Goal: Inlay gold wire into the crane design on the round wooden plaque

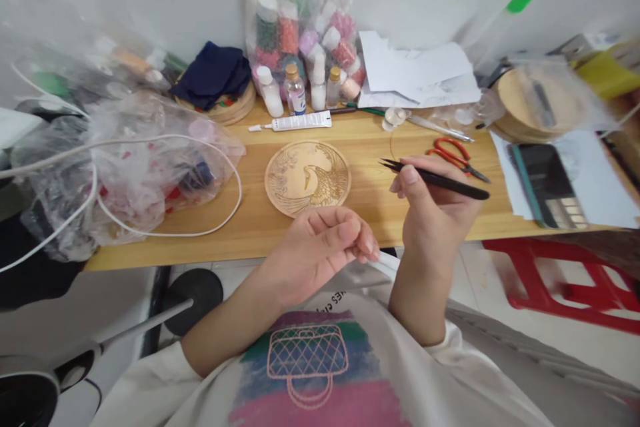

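Note:
Black tweezers (440,181) lie in my right hand (430,213), held between thumb and fingers. Their pointed tips are slightly apart and face left, with nothing visible between them. My left hand (325,243) is turned palm up just below the table's front edge, its fingers curled in toward the thumb. Whether anything small is in those fingers, I cannot make out. Behind it on the wooden table, a round wooden disc (307,179) lies flat, with a long-necked bird and flowers engraved on it. Neither hand appears to be touching the disc.
A white glue tube (301,121) lies beyond the disc, before several small bottles (296,90). Red-handled pliers (453,152) and a phone (547,183) are at the right. Plastic bags (125,167) and a looping white cable (240,190) spread over the left side.

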Available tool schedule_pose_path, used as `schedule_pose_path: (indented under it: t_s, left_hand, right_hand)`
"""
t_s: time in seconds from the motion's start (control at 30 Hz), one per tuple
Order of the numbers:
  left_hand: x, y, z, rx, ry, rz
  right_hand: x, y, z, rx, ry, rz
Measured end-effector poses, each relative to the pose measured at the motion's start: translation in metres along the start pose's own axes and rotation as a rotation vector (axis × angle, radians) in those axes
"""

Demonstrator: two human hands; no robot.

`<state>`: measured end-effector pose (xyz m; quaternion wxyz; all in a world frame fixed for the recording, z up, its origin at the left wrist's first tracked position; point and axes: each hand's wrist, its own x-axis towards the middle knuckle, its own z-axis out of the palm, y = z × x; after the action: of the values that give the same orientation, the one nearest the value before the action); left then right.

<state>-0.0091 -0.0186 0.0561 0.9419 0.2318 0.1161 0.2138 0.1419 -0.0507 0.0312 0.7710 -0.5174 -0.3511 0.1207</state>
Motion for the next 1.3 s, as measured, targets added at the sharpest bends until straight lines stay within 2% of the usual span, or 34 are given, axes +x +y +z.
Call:
schedule_pose_path:
  t_s: [0.33,0.57,0.77,0.93,1.1,1.3]
  left_hand:
    - [0.005,-0.002,-0.003,0.039,0.004,-0.012]
    - [0.009,0.000,-0.005,0.021,0.026,-0.043]
    - [0.011,0.001,0.000,0.046,0.050,-0.064]
    - [0.012,0.000,0.002,0.023,0.027,-0.089]
    - [0.013,-0.005,-0.004,0.066,0.088,-0.047]
    - [0.013,-0.006,-0.003,0.079,0.134,-0.074]
  right_hand:
    - [0.004,0.007,-0.003,-0.070,0.020,0.030]
    - [0.006,0.013,-0.003,-0.027,0.008,0.063]
    - [0.006,0.015,-0.003,-0.102,0.018,0.091]
    - [0.006,0.015,-0.003,-0.123,0.016,0.109]
    - [0.006,0.016,-0.004,-0.080,0.023,0.122]
    - [0.007,0.018,-0.005,-0.068,0.034,0.131]
